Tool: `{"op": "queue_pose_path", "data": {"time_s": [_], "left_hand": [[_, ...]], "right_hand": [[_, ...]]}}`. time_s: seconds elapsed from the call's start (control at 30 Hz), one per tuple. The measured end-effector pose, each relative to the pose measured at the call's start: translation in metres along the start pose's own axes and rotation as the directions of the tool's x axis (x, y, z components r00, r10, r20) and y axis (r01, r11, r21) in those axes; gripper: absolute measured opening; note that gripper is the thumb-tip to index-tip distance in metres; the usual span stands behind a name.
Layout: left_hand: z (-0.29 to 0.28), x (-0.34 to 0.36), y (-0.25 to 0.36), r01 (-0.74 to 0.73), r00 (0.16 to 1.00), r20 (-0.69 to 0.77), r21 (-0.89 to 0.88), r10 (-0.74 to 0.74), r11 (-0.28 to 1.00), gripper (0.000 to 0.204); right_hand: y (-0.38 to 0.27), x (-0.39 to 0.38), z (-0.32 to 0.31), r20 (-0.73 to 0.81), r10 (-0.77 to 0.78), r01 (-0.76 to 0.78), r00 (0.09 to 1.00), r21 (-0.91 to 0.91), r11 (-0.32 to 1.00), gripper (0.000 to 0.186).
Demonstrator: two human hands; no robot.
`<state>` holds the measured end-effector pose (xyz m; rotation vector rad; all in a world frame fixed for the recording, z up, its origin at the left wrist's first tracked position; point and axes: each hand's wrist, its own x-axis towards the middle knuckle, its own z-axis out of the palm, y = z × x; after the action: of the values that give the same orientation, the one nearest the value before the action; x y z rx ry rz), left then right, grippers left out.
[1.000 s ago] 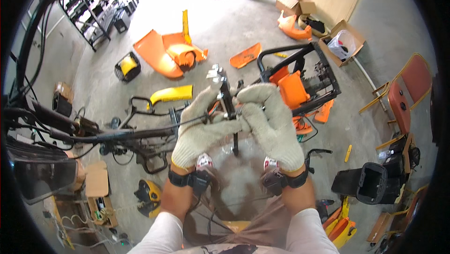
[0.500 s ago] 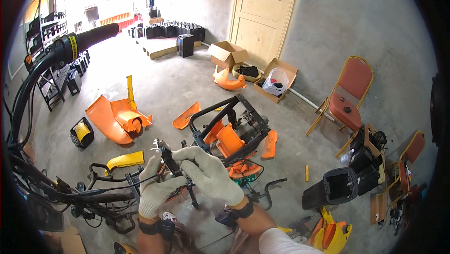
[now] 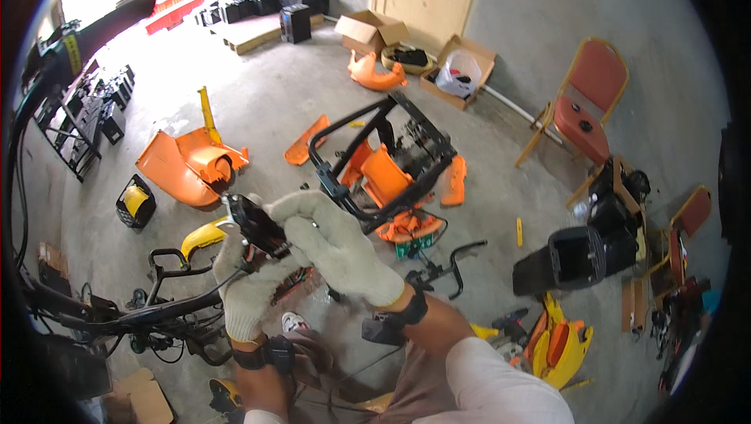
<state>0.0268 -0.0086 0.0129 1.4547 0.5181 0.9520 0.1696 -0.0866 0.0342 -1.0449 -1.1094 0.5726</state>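
Observation:
Both of my hands wear pale knitted work gloves. They meet in front of me around a small black metal part [image 3: 256,227] with a bright silvery piece at its upper left end. My left hand [image 3: 249,287] is closed under and along its left side. My right hand [image 3: 335,248] comes over from the right, fingers curled against it. A thin black cable runs from the part toward the left. Gloved fingers cover its lower portion, and its exact kind is unclear.
A black handlebar [image 3: 117,21] and frame tubes rise close on my left. Ahead lie a black frame [image 3: 391,158] and orange panels [image 3: 176,170]. A black bin-like box [image 3: 559,260], yellow panels [image 3: 567,353] and a red chair [image 3: 587,111] stand right.
My view has tipped downward and more of my legs shows. The black part has turned in my hands, its silvery end now nearer the upper left. Both hands keep hold of it.

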Motion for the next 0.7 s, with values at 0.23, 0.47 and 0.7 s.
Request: {"op": "queue_pose_path", "data": {"time_s": [0.23, 0.47, 0.7], "left_hand": [[0.004, 0.004, 0.005, 0.026, 0.996, -0.083, 0.152, -0.013, 0.988, 0.049], [-0.014, 0.004, -0.018, 0.039, 0.994, -0.108, 0.182, -0.02, 0.983, 0.043], [-0.019, 0.007, -0.038, -0.029, 0.977, -0.197, 0.247, 0.079, 0.969, 0.046]], "right_hand": [[0.002, 0.002, 0.002, 0.044, -0.057, 0.062, 0.997, -0.126, 0.99, 0.021], [-0.002, 0.002, -0.003, 0.005, -0.143, 0.142, 0.99, -0.164, 0.976, 0.014], [0.003, 0.0, 0.001, -0.119, -0.064, 0.058, 0.991, -0.056, 0.997, 0.014]]}}
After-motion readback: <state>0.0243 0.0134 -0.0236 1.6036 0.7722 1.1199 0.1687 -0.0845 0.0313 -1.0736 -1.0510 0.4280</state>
